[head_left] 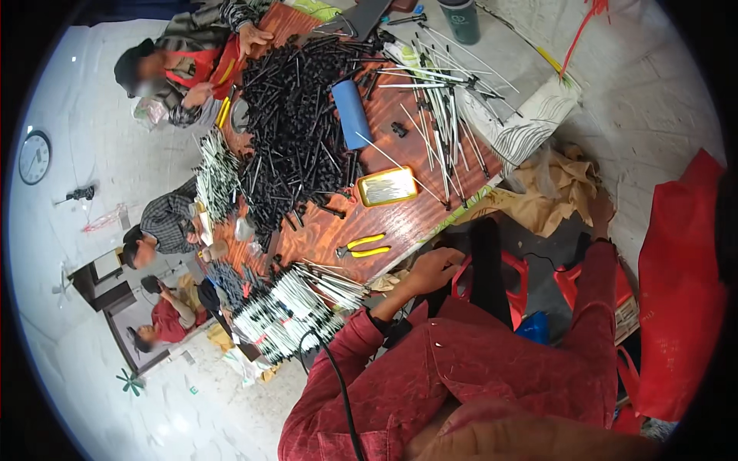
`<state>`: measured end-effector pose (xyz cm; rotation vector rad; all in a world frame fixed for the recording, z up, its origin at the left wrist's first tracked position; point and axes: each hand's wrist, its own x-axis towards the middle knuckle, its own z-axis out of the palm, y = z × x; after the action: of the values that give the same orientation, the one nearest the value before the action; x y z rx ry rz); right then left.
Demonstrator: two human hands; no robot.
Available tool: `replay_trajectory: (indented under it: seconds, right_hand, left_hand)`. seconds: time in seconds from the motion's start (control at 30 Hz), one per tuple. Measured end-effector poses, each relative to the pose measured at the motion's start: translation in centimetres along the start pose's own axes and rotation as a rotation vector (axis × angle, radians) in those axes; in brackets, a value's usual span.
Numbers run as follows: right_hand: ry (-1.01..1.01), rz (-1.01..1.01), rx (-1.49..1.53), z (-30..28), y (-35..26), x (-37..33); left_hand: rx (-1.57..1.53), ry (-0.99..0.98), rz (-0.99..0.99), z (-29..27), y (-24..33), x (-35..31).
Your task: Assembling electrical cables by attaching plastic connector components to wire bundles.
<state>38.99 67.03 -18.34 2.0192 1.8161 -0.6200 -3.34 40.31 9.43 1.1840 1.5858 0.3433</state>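
My left hand [435, 270] lies over my knee below the table's near edge, fingers extended and holding nothing. My right arm stretches out to the right, and my right hand [602, 209] is at the edge of crumpled brown paper [550, 192]; its fingers blend into the paper, so their grip cannot be made out. On the reddish wooden table [307, 244], cutting pliers with yellow handles [364, 247] lie nearest my left hand. Behind them stands a yellow tray [387, 203] of thin white sticks. Bundled white rods [288, 315] lie at the table's left end.
A large heap of black plastic parts [292, 131] covers the table's middle, beside a blue roll [351, 115]. Loose white rods with black ends [442, 115] lie at right. Co-workers [173, 77] sit along the far side. Red stools [515, 288] stand below; red cloth [680, 300] hangs at right.
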Motion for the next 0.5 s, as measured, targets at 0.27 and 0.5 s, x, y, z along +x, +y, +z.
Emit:
replay_trajectory:
  seconds: [0.27, 0.5]
  right_hand:
    - [0.006, -0.338, -0.609, 8.7, 6.5, 0.8]
    - [0.138, -0.051, 0.489, -1.4, -0.4, -13.6]
  left_hand:
    - [-0.04, -0.064, -0.009, -0.2, -0.6, -1.1]
    - [-0.062, -0.116, 0.066, -1.1, -2.0, -2.3]
